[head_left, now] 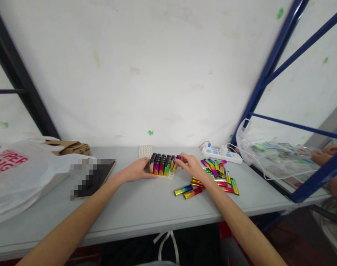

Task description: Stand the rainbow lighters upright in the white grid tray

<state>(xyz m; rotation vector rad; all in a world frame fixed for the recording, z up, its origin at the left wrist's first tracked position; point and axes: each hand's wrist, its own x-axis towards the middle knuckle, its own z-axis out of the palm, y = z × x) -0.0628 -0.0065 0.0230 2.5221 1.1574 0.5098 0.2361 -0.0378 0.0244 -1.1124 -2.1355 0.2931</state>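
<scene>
Rows of colourful lighters (161, 168) with black tops stand upright in a white tray (168, 175) on the grey table. My left hand (139, 170) grips the left end of this tray, thumb along its front edge and the other fingers behind. At the tray's right end, my right hand (189, 163) pinches a shiny lighter (177, 162), held slightly tilted beside the standing ones. Beyond and right of my right forearm lies a loose pile of metallic lighters (221, 168). Two more lighters (183, 190) lie flat in front of the pile.
Behind the tray lies another white holed tray (145, 151). A white power strip (222, 154) with cables sits by the wall. Leftward are a dark flat board (95, 177), cardboard (74, 147) and a white plastic bag (32, 173). Past the blue frame (257, 92), another person's hands show.
</scene>
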